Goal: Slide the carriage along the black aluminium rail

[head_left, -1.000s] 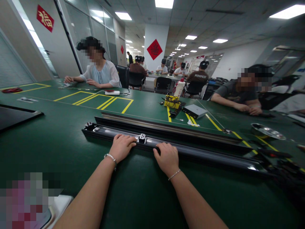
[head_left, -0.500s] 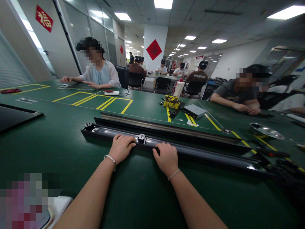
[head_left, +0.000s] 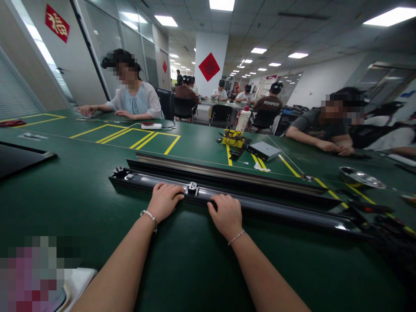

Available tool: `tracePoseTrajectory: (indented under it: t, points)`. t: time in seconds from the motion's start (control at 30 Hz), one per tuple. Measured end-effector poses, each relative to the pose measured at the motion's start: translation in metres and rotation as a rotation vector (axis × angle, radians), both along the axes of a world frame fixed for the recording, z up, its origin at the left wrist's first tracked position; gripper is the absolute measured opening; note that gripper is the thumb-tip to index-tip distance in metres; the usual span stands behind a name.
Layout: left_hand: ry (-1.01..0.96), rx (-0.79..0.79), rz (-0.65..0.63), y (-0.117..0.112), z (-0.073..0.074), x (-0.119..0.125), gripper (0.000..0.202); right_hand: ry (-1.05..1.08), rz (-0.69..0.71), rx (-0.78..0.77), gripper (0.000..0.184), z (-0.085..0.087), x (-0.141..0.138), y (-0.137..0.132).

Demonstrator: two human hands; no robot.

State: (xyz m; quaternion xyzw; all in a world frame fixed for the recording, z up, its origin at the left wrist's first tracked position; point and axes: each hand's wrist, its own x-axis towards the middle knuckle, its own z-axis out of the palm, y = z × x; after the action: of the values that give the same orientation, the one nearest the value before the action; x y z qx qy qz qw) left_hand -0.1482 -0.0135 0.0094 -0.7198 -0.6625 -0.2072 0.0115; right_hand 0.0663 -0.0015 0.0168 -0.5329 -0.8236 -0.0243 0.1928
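Note:
A long, glossy black rail (head_left: 279, 210) lies across the green table in front of me. Near its middle sits a small silver and black fitting (head_left: 192, 188), and a dark end piece (head_left: 121, 172) shows at its left end. My left hand (head_left: 165, 201) grips the near edge just left of the fitting, fingers curled over the rail. To the right of the fitting, my right hand (head_left: 226, 212) holds the same edge in the same way. The fingertips of both hands are partly hidden. Close behind, a second long black strip (head_left: 227, 177) lies roughly parallel.
Beyond the strips are a yellow holder (head_left: 233, 138) with cables and a grey box (head_left: 264, 151). A metal bowl (head_left: 361, 178) stands at right, a dark panel (head_left: 26, 158) at left. Co-workers sit across the table, one person (head_left: 134, 99) at left, another (head_left: 331, 125) at right.
The view has shifted very slightly. Both hands stay in place on the rail, which has not visibly moved. The person at left has moved a hand a little.

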Motion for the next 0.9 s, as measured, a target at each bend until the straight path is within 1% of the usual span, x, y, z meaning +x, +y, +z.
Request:
tracePoseTrajectory:
  t: [0.27,0.9]
  points:
    - [0.013,-0.008,-0.005,-0.0006,0.0025,0.0014,0.014,-0.024,-0.01,0.002,0.023,-0.0007,-0.0007,0.0]
    - [0.025,-0.012,0.001,0.0,0.001,0.0012,0.016,0.028,0.003,-0.009,0.021,-0.0007,-0.0002,0.0001]
